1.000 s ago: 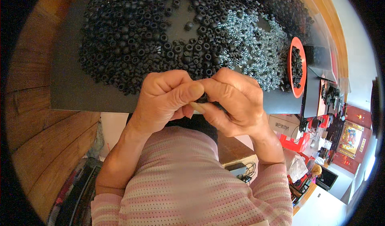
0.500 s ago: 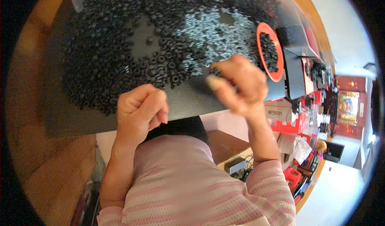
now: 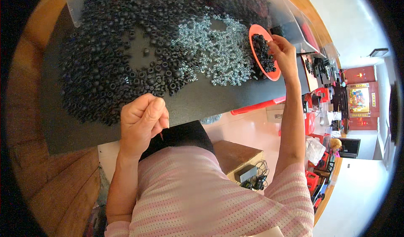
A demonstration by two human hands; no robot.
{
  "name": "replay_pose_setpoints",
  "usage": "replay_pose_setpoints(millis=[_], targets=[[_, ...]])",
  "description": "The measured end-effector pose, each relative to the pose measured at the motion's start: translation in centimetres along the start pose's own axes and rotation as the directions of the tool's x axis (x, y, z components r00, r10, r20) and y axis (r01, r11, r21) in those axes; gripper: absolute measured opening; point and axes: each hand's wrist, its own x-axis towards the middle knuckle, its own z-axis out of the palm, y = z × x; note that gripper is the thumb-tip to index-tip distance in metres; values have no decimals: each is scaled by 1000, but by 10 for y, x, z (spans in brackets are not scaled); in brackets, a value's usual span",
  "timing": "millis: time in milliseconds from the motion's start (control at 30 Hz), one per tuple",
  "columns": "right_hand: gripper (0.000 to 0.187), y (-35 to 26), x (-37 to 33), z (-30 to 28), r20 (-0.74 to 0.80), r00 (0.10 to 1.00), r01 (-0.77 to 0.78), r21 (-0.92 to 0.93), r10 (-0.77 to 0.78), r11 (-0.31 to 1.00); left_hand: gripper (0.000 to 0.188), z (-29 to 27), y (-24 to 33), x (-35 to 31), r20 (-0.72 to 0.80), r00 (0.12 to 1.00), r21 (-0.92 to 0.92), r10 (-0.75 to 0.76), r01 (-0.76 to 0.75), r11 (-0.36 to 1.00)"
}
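Note:
My left hand (image 3: pixel 143 121) is closed above the near edge of the dark table, thumb pressed over the curled fingers; whatever it may hold is hidden. At the far right, my right hand (image 3: pixel 287 58) reaches over the orange bowl (image 3: pixel 274 75), its thumb and fingertips drawn together by the small black pieces (image 3: pixel 263 54) inside. Whether a piece is between those fingertips is too small to make out. Small silvery coiled springs (image 3: pixel 227 64) lie left of the bowl. Farther left spreads a big heap of black ring-shaped pieces (image 3: pixel 101 64).
Clear plastic bins (image 3: pixel 294 22) line the table's far right side. Wooden boards (image 3: pixel 54 186) run along the left. Below the table stand a brown box (image 3: pixel 235 157) and a grey device with cables (image 3: pixel 248 174). Red stools and other goods fill the room at right.
My right hand has moved right and away from me, from the springs' near edge to the bowl. My left hand stays closed in nearly the same place. The whole view has shifted slightly.

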Motion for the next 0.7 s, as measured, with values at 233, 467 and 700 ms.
replay_pose_setpoints(millis=[233, 467, 700], targets=[[25, -117, -45, 74, 282, 802, 508, 142, -527, 850, 33, 4, 0, -1, -25, 1000, 145, 2, 1, 989], [25, -176, -30, 167, 404, 568, 794, -39, -717, 607, 31, 8, 10, 0, -6, 996, 53, -93, 93, 994], [17, -183, -22, 175, 446, 525, 826, -63, -725, 559, 33, 3, 10, -3, 31, 999, 130, -32, 28, 991]])
